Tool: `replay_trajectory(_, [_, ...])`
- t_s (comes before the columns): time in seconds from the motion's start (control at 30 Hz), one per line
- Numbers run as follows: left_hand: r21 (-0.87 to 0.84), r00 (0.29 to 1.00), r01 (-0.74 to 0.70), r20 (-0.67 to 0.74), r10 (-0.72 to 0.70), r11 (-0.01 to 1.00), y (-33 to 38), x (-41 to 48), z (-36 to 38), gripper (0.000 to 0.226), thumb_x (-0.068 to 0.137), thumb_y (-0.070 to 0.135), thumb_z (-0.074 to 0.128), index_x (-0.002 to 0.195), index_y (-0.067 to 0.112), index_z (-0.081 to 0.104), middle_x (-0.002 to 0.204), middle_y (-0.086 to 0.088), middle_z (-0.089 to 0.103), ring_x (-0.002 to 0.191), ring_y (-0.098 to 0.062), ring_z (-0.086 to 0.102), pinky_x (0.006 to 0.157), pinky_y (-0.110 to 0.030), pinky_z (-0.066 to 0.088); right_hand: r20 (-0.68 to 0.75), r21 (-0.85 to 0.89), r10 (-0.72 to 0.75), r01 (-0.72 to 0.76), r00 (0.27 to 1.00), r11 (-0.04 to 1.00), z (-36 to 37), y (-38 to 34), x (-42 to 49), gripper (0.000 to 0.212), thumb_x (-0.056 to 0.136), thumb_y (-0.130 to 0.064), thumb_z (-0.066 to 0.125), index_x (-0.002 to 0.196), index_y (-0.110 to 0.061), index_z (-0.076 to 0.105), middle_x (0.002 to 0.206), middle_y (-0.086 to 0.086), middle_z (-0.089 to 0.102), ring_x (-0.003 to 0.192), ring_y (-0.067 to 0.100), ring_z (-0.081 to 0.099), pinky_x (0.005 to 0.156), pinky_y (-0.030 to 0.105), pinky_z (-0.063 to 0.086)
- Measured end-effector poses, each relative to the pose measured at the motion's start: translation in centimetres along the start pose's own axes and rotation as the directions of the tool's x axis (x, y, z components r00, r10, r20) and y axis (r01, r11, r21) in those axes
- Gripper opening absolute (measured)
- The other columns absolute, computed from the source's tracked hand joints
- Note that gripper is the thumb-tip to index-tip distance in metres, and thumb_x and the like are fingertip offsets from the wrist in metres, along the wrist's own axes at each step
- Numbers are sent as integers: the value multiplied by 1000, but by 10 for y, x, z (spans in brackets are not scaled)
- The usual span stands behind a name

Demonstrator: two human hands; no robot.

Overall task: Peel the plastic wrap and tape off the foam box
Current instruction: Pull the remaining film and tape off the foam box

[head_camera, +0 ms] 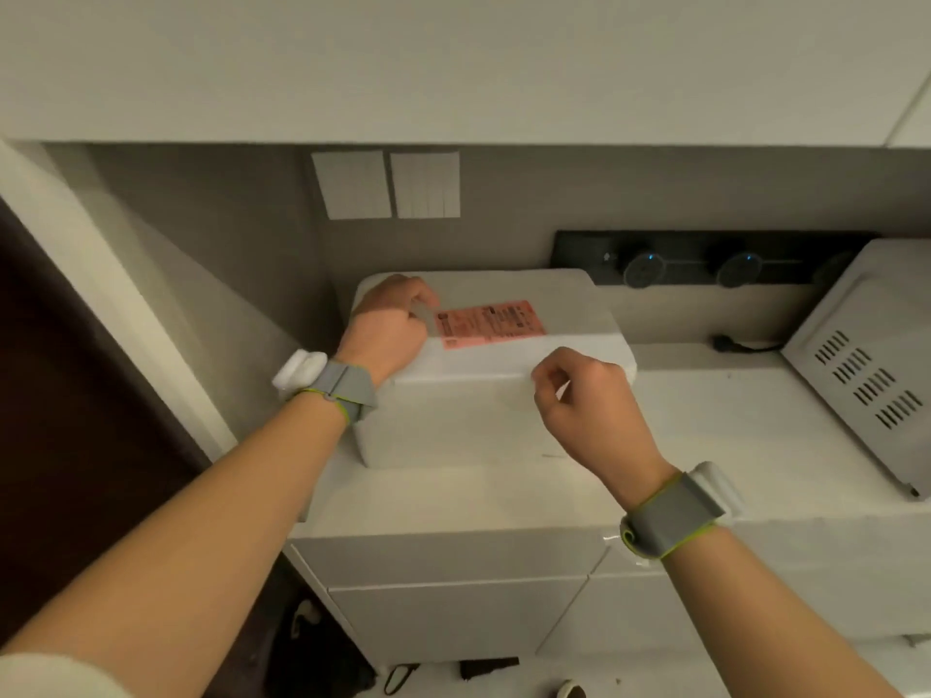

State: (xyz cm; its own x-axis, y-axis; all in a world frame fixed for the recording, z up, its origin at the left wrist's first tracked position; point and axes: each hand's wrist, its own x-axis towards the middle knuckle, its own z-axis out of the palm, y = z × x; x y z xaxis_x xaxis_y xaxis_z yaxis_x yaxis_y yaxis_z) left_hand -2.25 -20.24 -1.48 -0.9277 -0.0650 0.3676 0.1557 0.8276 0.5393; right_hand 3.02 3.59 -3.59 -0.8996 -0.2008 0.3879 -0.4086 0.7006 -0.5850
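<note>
Foam box (453,425) on the counter (755,445), peeling barely started imo: left hand (388,324) pinches wrap (422,312) by the pink label (491,322), right hand (589,400) pinches it at the front edge, next pull steadily.

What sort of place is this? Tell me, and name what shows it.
Most likely a home kitchen or utility nook: a white countertop over cabinet doors, a vented microwave-like appliance at the right, and a black wall track with round sockets behind the foam box.
</note>
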Motion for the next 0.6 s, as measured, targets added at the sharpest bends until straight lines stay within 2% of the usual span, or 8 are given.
replay_trajectory(0.1, [119,1000,15,20,-17,993,-17,1,6,48,83,-3,47,127,11,60,138,-12,52,129,-29,45,107,-33,35,2,-8,-92,92,996,996,6,-7,13,15,90,-5,57,98,-11,68,91,2,67,67,16,54,70,38,52])
replay_trajectory(0.17, [233,998,5,67,-22,972,-21,-2,12,50,94,12,45,143,18,45,157,-6,32,144,-23,29,117,-32,23,5,-21,-113,113,994,993,6,-8,20,20,89,-1,57,103,-10,68,97,3,65,76,20,57,73,39,52])
replay_trajectory(0.27, [335,984,-32,175,-29,942,-24,-6,16,52,101,26,33,153,30,27,164,3,12,150,-15,11,122,-34,8,13,-48,-142,143,990,989,4,-5,26,30,84,5,54,110,-6,67,106,7,63,87,24,60,79,36,52])
replay_trajectory(0.43, [406,992,-77,122,29,911,-22,-23,12,54,100,27,33,153,30,27,163,0,18,149,-18,17,122,-38,13,45,-82,-157,161,986,984,2,4,25,37,84,-2,63,121,-6,65,117,10,62,106,31,59,94,45,50])
replay_trajectory(0.53, [433,995,-86,75,60,897,-18,-32,11,55,98,28,35,152,30,30,162,-1,22,148,-20,20,120,-41,18,48,-156,-143,148,989,977,11,8,16,41,85,-16,68,125,-9,65,119,9,60,109,32,54,92,43,43])
replay_trajectory(0.6, [434,997,-75,52,58,898,-17,-37,13,54,98,29,34,151,32,31,162,1,21,149,-19,20,120,-41,18,32,-218,-136,140,990,966,17,9,9,45,86,-31,64,127,-13,65,119,6,56,106,28,49,87,39,39])
